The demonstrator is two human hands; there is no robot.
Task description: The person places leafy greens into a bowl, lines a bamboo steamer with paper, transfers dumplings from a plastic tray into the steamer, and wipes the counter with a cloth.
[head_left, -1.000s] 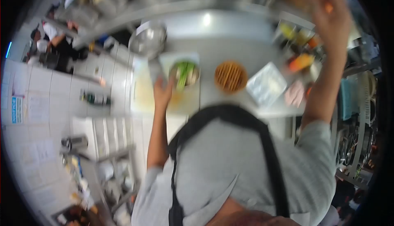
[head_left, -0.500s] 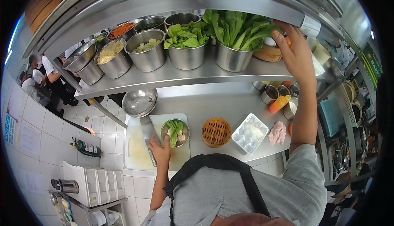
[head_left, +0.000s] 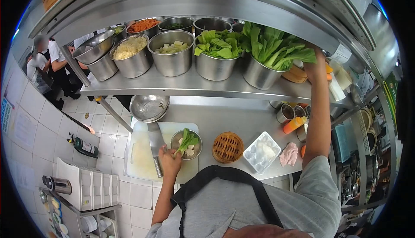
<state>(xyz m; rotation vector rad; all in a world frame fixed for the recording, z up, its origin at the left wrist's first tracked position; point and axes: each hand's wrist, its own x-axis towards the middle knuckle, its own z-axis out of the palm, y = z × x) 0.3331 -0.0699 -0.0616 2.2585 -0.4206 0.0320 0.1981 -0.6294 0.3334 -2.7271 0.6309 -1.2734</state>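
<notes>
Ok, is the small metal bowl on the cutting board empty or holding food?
Holding food: leafy greens and pale pieces show in the small metal bowl.

Small bowl (head_left: 198, 149) & shelf (head_left: 194, 87) shiny metal — cutting brd (head_left: 139, 151) matt plastic — steamer (head_left: 228, 147) slatted wood.

Leaves (head_left: 187, 141) over 1 bowl (head_left: 199, 148) on the cutting board (head_left: 138, 153), cleaver (head_left: 154, 140) left, steamer basket (head_left: 228, 147) and container (head_left: 251, 163) right.

The left hand (head_left: 170, 162) pinches bowl (head_left: 199, 148) greens (head_left: 187, 141).
</notes>
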